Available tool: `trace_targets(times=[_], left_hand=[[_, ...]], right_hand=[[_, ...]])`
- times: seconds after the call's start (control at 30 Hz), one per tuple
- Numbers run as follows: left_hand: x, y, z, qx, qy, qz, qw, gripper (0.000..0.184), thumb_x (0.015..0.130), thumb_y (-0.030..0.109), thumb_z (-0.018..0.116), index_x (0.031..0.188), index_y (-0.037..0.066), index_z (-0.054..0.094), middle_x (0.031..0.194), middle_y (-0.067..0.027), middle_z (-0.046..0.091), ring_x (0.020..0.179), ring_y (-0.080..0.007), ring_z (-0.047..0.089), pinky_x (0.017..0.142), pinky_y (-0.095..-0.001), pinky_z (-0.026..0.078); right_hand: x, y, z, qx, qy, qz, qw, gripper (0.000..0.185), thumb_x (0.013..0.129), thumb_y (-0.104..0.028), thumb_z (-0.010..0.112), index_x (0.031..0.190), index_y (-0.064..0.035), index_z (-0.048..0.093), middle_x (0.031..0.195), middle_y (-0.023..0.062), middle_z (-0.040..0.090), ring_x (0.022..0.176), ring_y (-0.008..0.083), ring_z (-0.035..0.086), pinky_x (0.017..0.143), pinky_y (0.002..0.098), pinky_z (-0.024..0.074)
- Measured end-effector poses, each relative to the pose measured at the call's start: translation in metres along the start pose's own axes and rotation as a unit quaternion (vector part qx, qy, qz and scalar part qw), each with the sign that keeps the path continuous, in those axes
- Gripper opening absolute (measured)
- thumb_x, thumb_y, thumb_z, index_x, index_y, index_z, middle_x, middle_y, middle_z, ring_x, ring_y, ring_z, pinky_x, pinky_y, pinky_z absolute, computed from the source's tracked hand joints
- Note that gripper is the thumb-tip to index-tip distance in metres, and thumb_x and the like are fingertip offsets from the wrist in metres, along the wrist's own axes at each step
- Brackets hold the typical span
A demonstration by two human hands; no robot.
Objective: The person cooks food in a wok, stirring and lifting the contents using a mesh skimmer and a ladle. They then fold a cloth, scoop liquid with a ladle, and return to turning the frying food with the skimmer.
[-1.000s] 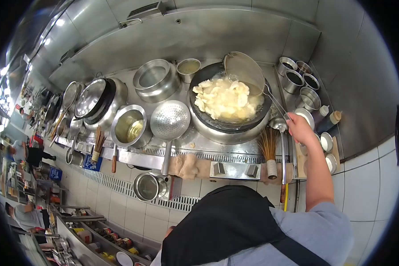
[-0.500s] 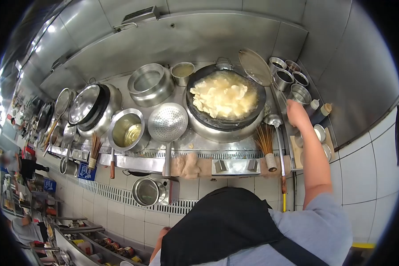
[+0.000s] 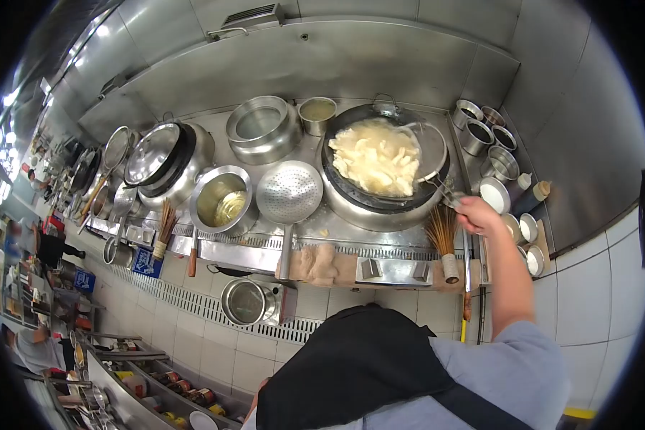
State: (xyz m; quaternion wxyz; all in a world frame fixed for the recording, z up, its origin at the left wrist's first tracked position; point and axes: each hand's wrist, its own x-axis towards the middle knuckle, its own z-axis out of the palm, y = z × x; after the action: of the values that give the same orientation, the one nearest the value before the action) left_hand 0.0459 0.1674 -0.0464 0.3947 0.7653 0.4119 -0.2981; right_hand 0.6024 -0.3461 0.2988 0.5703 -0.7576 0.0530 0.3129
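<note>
My right hand (image 3: 480, 215) is closed around the handle of a mesh skimmer (image 3: 431, 152). The skimmer's round head lies at the right side of a black wok (image 3: 347, 193), against pale battered-looking pieces of food (image 3: 376, 161) in bubbling oil. Just below that hand are a bamboo wok brush (image 3: 444, 236) and a long-handled ladle (image 3: 467, 272), whose bowl is hidden. Of my left side only a sliver of arm shows beside the black apron (image 3: 358, 365); the left hand is out of sight.
A perforated strainer (image 3: 290, 193) lies left of the wok, by a pot of liquid (image 3: 222, 201) and a steel pot (image 3: 261, 132). Seasoning tins (image 3: 476, 136) and bottles (image 3: 540, 190) line the right side. A folded cloth (image 3: 315, 264) sits at the front edge. Other people stand far left.
My right hand has moved down and towards me. The skimmer head has gone from leaning above the wok's right rim to down in the wok beside the food. The view has shifted slightly.
</note>
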Motion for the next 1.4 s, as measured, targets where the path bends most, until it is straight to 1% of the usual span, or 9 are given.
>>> trace_targets(times=[0.23,0.4,0.5,0.57,0.67,0.73,0.93,1.1,1.4], left_hand=[[-0.001,-0.006,-0.007,0.012,0.007,-0.003,1.000,0.032,0.081,0.026,0.062,0.095,-0.003,0.062,0.085,-0.0161,0.067,0.075,-0.0200,0.065,0.068,-0.0325,0.051],[-0.063,0.119,-0.051,-0.127,0.078,-0.022,0.989,0.030,0.082,0.024,0.060,0.095,-0.003,0.062,0.084,-0.0159,0.067,0.072,-0.0189,0.066,0.066,-0.0322,0.051],[-0.062,0.130,-0.044,-0.183,0.109,-0.011,0.977,0.028,0.083,0.023,0.060,0.096,-0.002,0.061,0.081,-0.0154,0.067,0.066,-0.0171,0.065,0.060,-0.0300,0.051],[-0.057,0.128,-0.042,-0.066,0.069,-0.021,0.995,0.028,0.083,0.022,0.059,0.097,-0.002,0.060,0.082,-0.0154,0.066,0.068,-0.0174,0.065,0.060,-0.0304,0.052],[-0.041,0.119,-0.042,0.124,0.042,0.105,0.986,0.028,0.083,0.021,0.059,0.100,-0.001,0.061,0.085,-0.0159,0.067,0.073,-0.0213,0.067,0.065,-0.0326,0.052],[-0.073,0.153,-0.042,-0.095,0.087,-0.026,0.991,0.034,0.082,0.028,0.058,0.100,-0.001,0.062,0.092,-0.0170,0.067,0.084,-0.0288,0.066,0.074,-0.0368,0.051],[0.011,0.007,0.011,0.105,-0.030,0.059,0.992,0.043,0.082,0.040,0.054,0.094,0.000,0.065,0.097,-0.0189,0.065,0.097,-0.0348,0.061,0.082,-0.0413,0.048],[0.009,0.002,0.010,0.078,-0.012,0.041,0.996,0.043,0.082,0.041,0.053,0.095,0.002,0.065,0.099,-0.0200,0.065,0.099,-0.0352,0.059,0.084,-0.0411,0.047],[0.051,0.013,0.009,0.113,0.036,0.106,0.987,0.042,0.083,0.041,0.051,0.096,0.004,0.066,0.101,-0.0214,0.063,0.103,-0.0355,0.057,0.087,-0.0411,0.045]], right_hand=[[0.037,0.006,0.042,0.137,-0.042,-0.011,0.990,0.012,0.092,-0.009,0.048,0.082,-0.0091,0.043,0.052,-0.0008,0.043,0.035,0.0079,0.037,0.030,0.0237,0.0249],[0.005,-0.003,0.035,0.205,-0.066,-0.034,0.976,0.012,0.091,-0.010,0.051,0.083,-0.0092,0.042,0.054,-0.0014,0.044,0.036,0.0075,0.038,0.031,0.0233,0.0260],[0.033,0.003,0.050,0.269,-0.072,-0.063,0.958,0.013,0.088,-0.005,0.052,0.080,-0.0082,0.042,0.055,0.0001,0.046,0.035,0.0081,0.038,0.032,0.0234,0.0268],[0.046,-0.005,0.068,0.274,-0.044,-0.065,0.959,0.013,0.087,-0.004,0.052,0.079,-0.0072,0.042,0.055,0.0012,0.046,0.035,0.0086,0.038,0.031,0.0234,0.0271],[0.010,-0.004,0.067,0.279,-0.028,-0.091,0.956,0.012,0.086,-0.003,0.051,0.079,-0.0065,0.042,0.055,0.0020,0.047,0.035,0.0091,0.038,0.032,0.0235,0.0273],[-0.002,-0.003,0.062,0.282,0.014,-0.075,0.956,0.012,0.086,-0.003,0.051,0.079,-0.0065,0.043,0.055,0.0020,0.047,0.035,0.0094,0.038,0.032,0.0235,0.0272],[0.009,-0.008,0.067,0.305,0.040,-0.099,0.947,0.010,0.083,-0.002,0.053,0.088,-0.0043,0.044,0.056,0.0017,0.046,0.036,0.0091,0.040,0.032,0.0222,0.0284],[0.003,0.005,0.043,0.307,0.028,-0.116,0.944,0.018,0.084,-0.003,0.053,0.097,-0.0022,0.041,0.057,0.0013,0.046,0.035,0.0096,0.040,0.031,0.0232,0.0287],[-0.007,-0.024,0.055,0.149,0.165,-0.139,0.965,0.006,0.080,-0.002,0.049,0.084,-0.0059,0.048,0.055,0.0004,0.048,0.033,0.0105,0.042,0.029,0.0245,0.0236]])
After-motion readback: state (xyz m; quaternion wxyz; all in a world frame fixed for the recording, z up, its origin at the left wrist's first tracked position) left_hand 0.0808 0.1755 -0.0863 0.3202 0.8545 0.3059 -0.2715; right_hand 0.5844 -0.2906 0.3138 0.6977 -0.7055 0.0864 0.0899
